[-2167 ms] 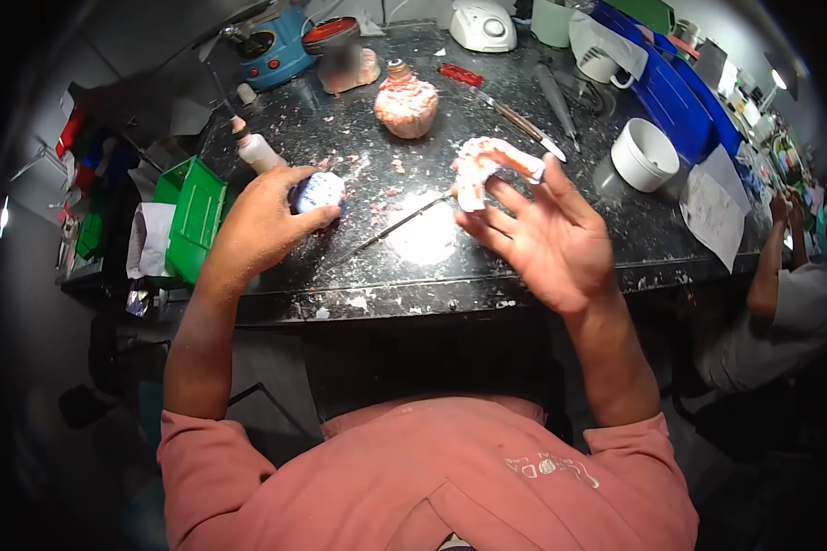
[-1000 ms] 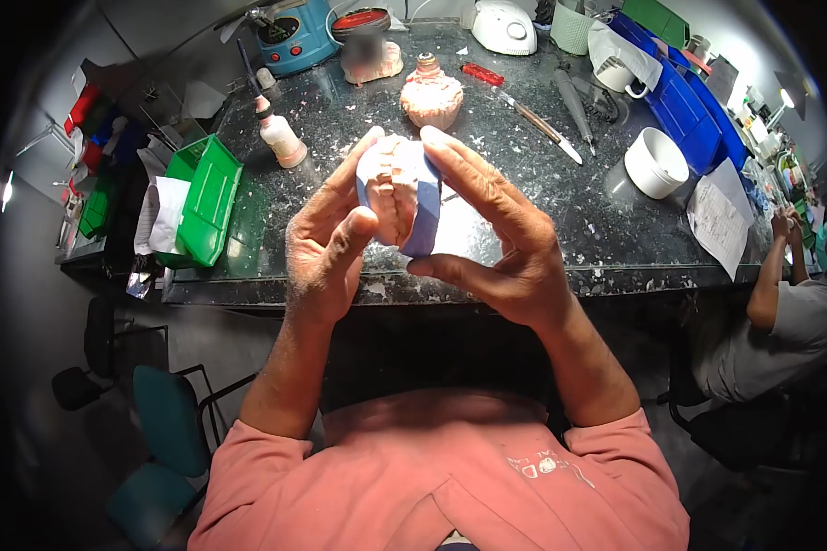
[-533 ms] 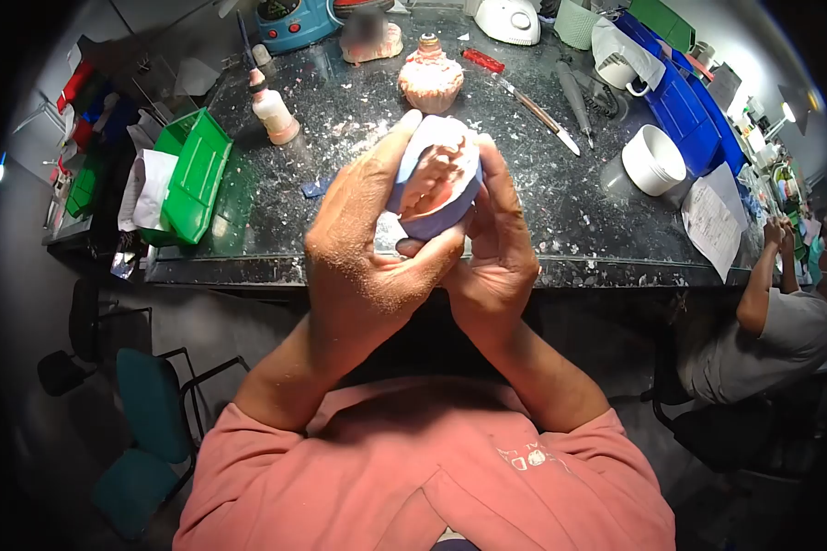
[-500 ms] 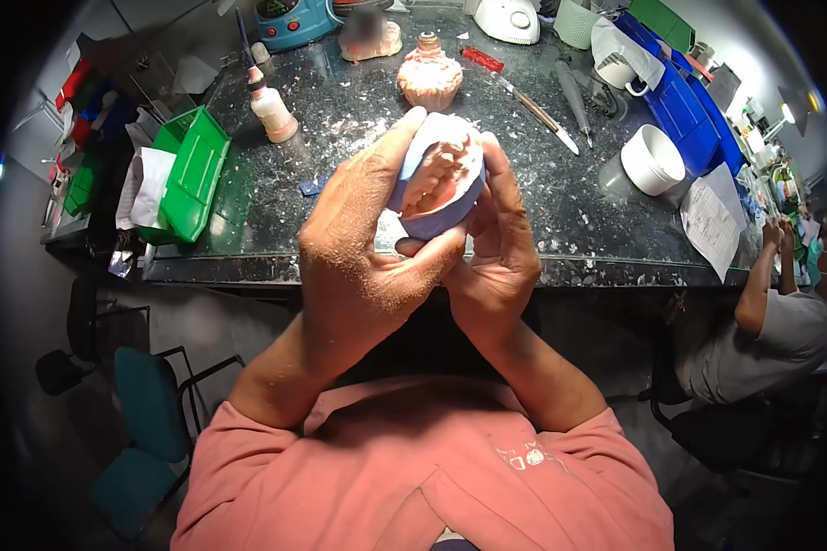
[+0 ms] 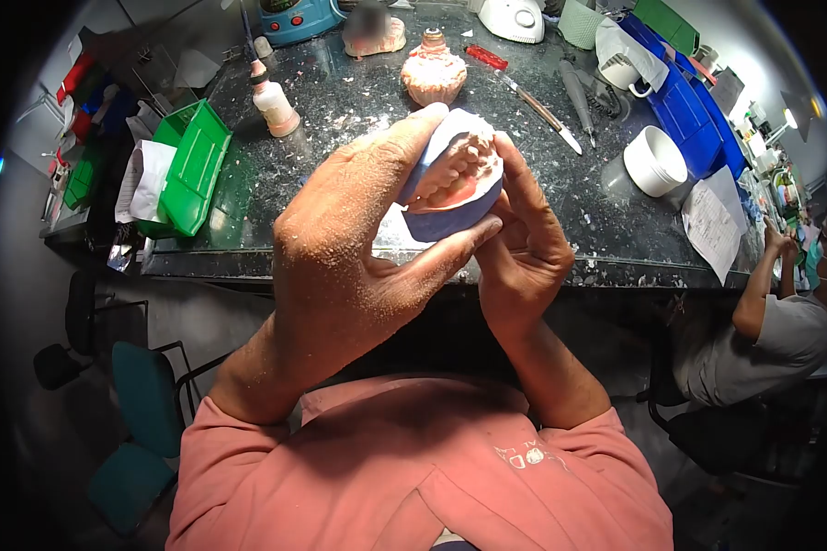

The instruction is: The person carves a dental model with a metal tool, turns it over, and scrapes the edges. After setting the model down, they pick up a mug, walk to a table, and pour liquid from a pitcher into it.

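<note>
Both my hands hold a dental cast [image 5: 450, 219] with a blue-purple base, a row of teeth and a pinkish inner surface. It is tilted, its toothed side facing up and toward me. My left hand [image 5: 354, 216], dusted with pale crumbs, wraps the left side, thumb reaching under the near edge. The fingers of my right hand [image 5: 526, 239] press on the cast's right side and underside; some fingertips are hidden. Beyond the cast stands a wax-smeared, ribbed burner-like pot [image 5: 434, 78]. A knife with a wooden handle [image 5: 544, 116] lies to its right.
At left are a green bin [image 5: 193, 174] and a bottle with pink contents [image 5: 276, 108]. On the right are a handpiece [image 5: 575, 96], a white cup [image 5: 655, 163], a paper sheet [image 5: 713, 220] and blue bins [image 5: 685, 101]. A co-worker [image 5: 753, 340] sits far right.
The cast has moved slightly right and turned a little. My left hand has swung left at the wrist and my right hand has shifted right, both still gripping it.
</note>
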The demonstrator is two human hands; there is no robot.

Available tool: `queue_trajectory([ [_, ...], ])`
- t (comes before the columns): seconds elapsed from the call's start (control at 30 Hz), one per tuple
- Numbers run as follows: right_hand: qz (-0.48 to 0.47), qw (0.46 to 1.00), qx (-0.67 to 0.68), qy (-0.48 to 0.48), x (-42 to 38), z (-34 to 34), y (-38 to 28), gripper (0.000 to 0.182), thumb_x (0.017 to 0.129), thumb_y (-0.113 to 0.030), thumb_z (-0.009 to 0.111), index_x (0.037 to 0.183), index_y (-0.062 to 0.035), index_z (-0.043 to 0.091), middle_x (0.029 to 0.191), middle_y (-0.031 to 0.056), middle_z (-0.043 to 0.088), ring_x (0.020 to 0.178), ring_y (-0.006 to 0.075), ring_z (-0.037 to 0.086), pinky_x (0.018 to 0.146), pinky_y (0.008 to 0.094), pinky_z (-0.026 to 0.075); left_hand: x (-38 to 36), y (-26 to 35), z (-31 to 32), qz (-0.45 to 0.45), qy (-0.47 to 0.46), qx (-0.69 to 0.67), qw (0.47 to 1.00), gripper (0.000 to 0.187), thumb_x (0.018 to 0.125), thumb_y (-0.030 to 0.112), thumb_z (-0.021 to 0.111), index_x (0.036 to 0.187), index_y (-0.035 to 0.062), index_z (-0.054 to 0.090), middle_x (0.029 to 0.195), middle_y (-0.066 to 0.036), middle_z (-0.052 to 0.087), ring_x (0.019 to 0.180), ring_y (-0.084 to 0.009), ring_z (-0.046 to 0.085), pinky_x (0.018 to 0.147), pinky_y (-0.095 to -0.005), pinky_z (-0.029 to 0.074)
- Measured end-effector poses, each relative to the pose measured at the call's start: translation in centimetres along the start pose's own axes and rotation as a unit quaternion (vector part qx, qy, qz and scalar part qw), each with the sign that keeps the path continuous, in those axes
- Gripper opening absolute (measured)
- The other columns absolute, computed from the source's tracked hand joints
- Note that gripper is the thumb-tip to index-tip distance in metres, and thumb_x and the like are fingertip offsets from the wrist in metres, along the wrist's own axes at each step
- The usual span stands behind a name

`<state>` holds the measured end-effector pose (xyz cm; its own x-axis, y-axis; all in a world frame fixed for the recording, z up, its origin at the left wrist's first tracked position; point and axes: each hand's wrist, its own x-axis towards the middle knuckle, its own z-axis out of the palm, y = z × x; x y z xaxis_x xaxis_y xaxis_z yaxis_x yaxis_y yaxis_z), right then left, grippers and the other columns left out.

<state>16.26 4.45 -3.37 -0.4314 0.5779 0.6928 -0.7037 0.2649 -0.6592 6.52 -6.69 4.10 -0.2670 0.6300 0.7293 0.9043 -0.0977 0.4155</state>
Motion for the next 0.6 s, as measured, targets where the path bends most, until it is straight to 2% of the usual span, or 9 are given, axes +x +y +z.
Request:
queue_trajectory([
  [0.27, -0.029, 0.999, -0.006, -0.019, -0.1, -1.0, 0.2, 0.05, 0.087, 0.009, 0.063, 0.134, 0.0081, 0.047, 0.135, 0.0245, 0.051, 0.124, 0.0336, 0.053, 0.096, 0.0381, 0.052, -0.3, 0.3, -0.3, -0.02, -0.013, -0.038, 0.999, 0.062, 0.07, 0.01, 0.085, 0.124, -0.0041, 0.058, 0.109, -0.016, 0.067, 0.102, -0.0217, 0.066, 0.088, -0.0321, 0.052],
  [0.37, -0.041, 0.999, -0.01, -0.013, 0.4, -1.0, -0.1, 0.05, 0.086, 0.004, 0.067, 0.133, 0.0055, 0.049, 0.133, 0.0238, 0.053, 0.122, 0.0322, 0.055, 0.092, 0.0363, 0.055, -0.3, 0.6, -0.5, -0.028, -0.019, -0.056, 0.998, 0.062, 0.07, 0.009, 0.085, 0.125, -0.0051, 0.057, 0.109, -0.016, 0.067, 0.102, -0.0207, 0.066, 0.089, -0.0319, 0.051],
  [0.43, 0.004, 0.999, 0.035, 0.01, 1.5, -1.0, -0.8, 0.055, 0.083, -0.003, 0.074, 0.133, 0.0033, 0.051, 0.132, 0.0227, 0.054, 0.119, 0.0307, 0.057, 0.089, 0.0366, 0.056, -0.2, 0.6, -0.7, -0.038, -0.025, -0.075, 0.996, 0.063, 0.07, 0.008, 0.085, 0.125, -0.0056, 0.057, 0.109, -0.016, 0.067, 0.103, -0.0201, 0.065, 0.09, -0.0318, 0.051],
  [0.47, 0.043, 0.999, 0.017, 0.005, 2.1, -1.3, -1.3, 0.067, 0.078, -0.008, 0.079, 0.136, 0.0026, 0.048, 0.134, 0.022, 0.053, 0.118, 0.0279, 0.058, 0.091, 0.037, 0.056, -0.2, 0.6, -0.8, -0.039, -0.027, -0.087, 0.995, 0.063, 0.07, 0.007, 0.085, 0.125, -0.0059, 0.057, 0.11, -0.016, 0.067, 0.104, -0.0196, 0.065, 0.091, -0.0315, 0.051],
  [0.5, 0.044, 0.999, 0.016, 0.007, 2.8, -1.8, -1.4, 0.067, 0.078, -0.008, 0.079, 0.136, 0.0026, 0.048, 0.134, 0.022, 0.053, 0.118, 0.0279, 0.058, 0.091, 0.037, 0.056, -0.2, 0.7, -0.9, -0.04, -0.029, -0.1, 0.994, 0.064, 0.069, 0.006, 0.084, 0.125, -0.0062, 0.057, 0.111, -0.015, 0.067, 0.104, -0.0192, 0.064, 0.091, -0.0313, 0.05],
  [0.57, 0.079, 0.989, 0.019, -0.127, 4.1, -2.8, -1.3, 0.085, 0.077, -0.024, 0.082, 0.141, 0.0096, 0.036, 0.136, 0.0281, 0.049, 0.117, 0.0264, 0.058, 0.098, 0.0362, 0.049, -0.3, 0.8, -1.0, -0.05, -0.039, -0.125, 0.99, 0.064, 0.069, 0.005, 0.084, 0.125, -0.0063, 0.057, 0.111, -0.015, 0.067, 0.104, -0.0192, 0.064, 0.092, -0.0314, 0.05],
  [0.6, 0.096, 0.983, 0.067, -0.143, 4.4, -2.8, -1.5, 0.088, 0.073, -0.02, 0.084, 0.14, 0.0116, 0.037, 0.136, 0.0269, 0.05, 0.118, 0.0258, 0.058, 0.1, 0.0369, 0.048, -0.3, 0.9, -1.1, -0.061, -0.047, -0.149, 0.986, 0.064, 0.068, 0.003, 0.083, 0.125, -0.0064, 0.057, 0.112, -0.015, 0.066, 0.104, -0.0193, 0.064, 0.093, -0.0315, 0.049],
])
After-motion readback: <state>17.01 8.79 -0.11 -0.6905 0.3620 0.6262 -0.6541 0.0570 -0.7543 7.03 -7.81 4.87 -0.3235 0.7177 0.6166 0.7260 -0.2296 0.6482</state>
